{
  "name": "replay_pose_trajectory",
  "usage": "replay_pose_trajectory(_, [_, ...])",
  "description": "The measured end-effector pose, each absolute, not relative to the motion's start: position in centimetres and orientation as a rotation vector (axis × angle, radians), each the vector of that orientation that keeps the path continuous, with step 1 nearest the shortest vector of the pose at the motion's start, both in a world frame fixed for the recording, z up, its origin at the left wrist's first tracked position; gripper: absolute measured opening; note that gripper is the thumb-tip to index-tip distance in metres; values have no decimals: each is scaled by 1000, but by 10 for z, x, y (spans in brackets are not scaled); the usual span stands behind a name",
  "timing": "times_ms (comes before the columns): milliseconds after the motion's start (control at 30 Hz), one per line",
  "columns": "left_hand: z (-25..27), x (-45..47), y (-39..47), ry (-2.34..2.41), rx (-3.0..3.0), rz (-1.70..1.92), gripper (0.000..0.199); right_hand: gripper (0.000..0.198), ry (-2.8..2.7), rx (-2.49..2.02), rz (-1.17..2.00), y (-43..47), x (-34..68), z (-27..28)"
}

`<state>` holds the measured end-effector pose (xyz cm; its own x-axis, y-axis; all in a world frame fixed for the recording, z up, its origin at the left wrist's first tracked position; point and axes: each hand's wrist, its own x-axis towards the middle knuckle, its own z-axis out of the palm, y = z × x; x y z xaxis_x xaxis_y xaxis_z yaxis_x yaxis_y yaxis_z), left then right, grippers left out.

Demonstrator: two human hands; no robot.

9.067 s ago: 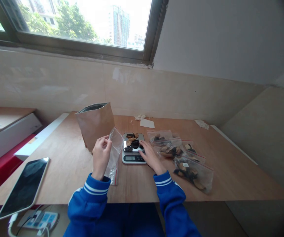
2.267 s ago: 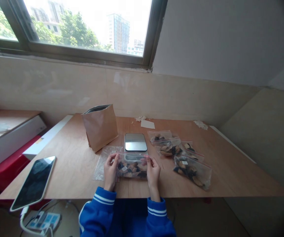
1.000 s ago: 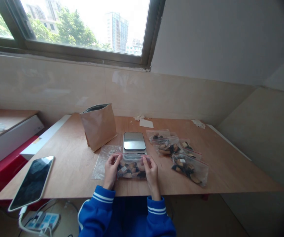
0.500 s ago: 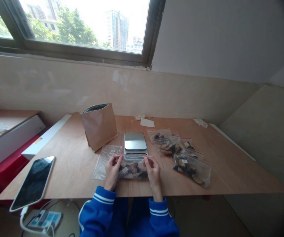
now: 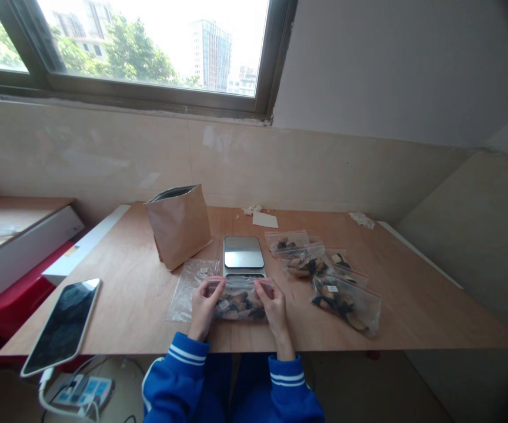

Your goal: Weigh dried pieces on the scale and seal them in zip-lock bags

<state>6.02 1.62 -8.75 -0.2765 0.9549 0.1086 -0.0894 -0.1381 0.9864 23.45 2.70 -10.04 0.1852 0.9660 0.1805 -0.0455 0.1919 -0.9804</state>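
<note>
A clear zip bag (image 5: 241, 306) with brown and black dried pieces inside lies at the table's front edge, its top edge raised. My left hand (image 5: 204, 305) pinches the left part of that top edge between thumb and fingers. On the right part of the same edge, my right hand (image 5: 274, 306) pinches likewise. Just beyond the bag stands a kitchen scale (image 5: 244, 252) with a bare metal plate; the bag partly covers its front. A flat clear bag (image 5: 186, 294) with a small label lies beside my left hand.
An open brown paper pouch (image 5: 179, 229) stands behind on the left. Several filled zip bags (image 5: 346, 305) lie in a pile at right. A phone (image 5: 62, 326) on a cable overhangs the front left edge. A white card (image 5: 265, 220) lies near the wall.
Both hands have slid inward along the bag's top edge, so their pinches are closer together. The bag stays in place, and the view has shifted slightly.
</note>
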Motion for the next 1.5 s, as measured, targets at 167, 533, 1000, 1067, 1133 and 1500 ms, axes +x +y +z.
replay_pose_trajectory(167, [-89,60,16,1269,1089,1564,27,24,-1141,-1117,921,25,233,-95])
replay_pose_trajectory(533, [-91,58,18,1182,1174,1679,18,18,-1801,-1215,263,18,207,-43])
replay_pose_trajectory(1000, [-89,63,13,1135,1456,1670,12,33,-1809,-1276,249,16,194,-57])
replay_pose_trajectory(1067, [-89,63,13,1150,1457,1688,13,32,-1806,-1273,230,15,194,-57])
replay_pose_trajectory(1133, [-88,62,12,1175,1448,1713,15,26,-1799,-1277,186,14,196,-57])
replay_pose_trajectory(1500, [-87,65,10,1147,1361,1542,21,24,-1754,-1315,116,14,207,-62])
